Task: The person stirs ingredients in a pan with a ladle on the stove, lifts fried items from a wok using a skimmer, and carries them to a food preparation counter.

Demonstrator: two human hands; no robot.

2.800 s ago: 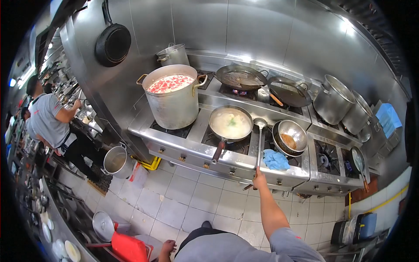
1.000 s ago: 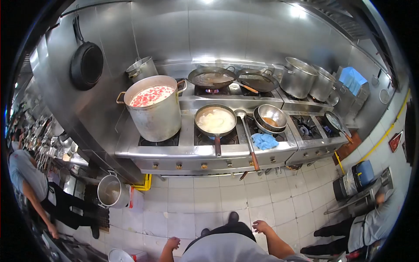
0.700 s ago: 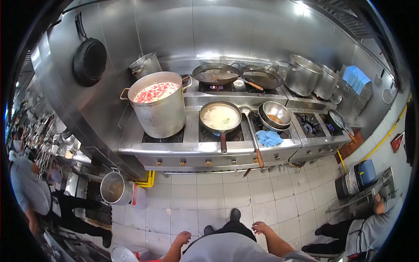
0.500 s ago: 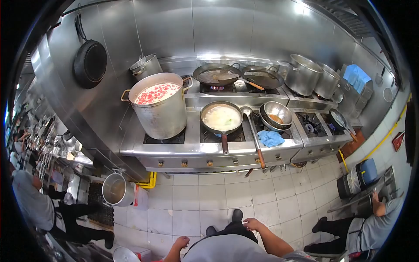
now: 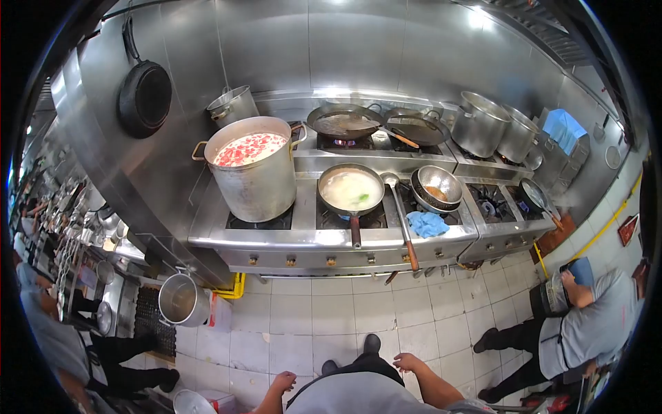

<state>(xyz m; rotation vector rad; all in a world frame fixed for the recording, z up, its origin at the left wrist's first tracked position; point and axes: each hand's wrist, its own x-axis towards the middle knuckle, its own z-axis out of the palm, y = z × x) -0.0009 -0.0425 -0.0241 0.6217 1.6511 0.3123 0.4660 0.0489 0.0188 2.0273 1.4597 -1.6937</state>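
Note:
My left hand (image 5: 283, 382) hangs at my left side, fingers loosely bent, with nothing visible in it. On the other side, my right hand (image 5: 408, 362) is held out low beside my thigh, also bare, its fingers relaxed. Both are well apart from the stove (image 5: 289, 241). Ahead, a frying pan (image 5: 352, 190) of pale, creamy liquid with a green bit sits on a front burner, its handle toward me. A long-handled ladle (image 5: 400, 217) lies to its right. Beyond that are stacked metal bowls (image 5: 441, 181) and a crumpled blue cloth (image 5: 427, 223).
A tall stockpot (image 5: 255, 183) with red pieces floating in pale liquid stands at left. Two woks (image 5: 345, 124) and more pots (image 5: 479, 124) occupy the back burners. A pot (image 5: 183, 300) stands low at left. Co-workers are at left (image 5: 55, 317) and right (image 5: 593, 317).
The co-worker at right has moved toward the bin, reaching an arm to it. The co-worker at left has shifted slightly. My hands stay low and bare. The green bit in the pan shows more clearly.

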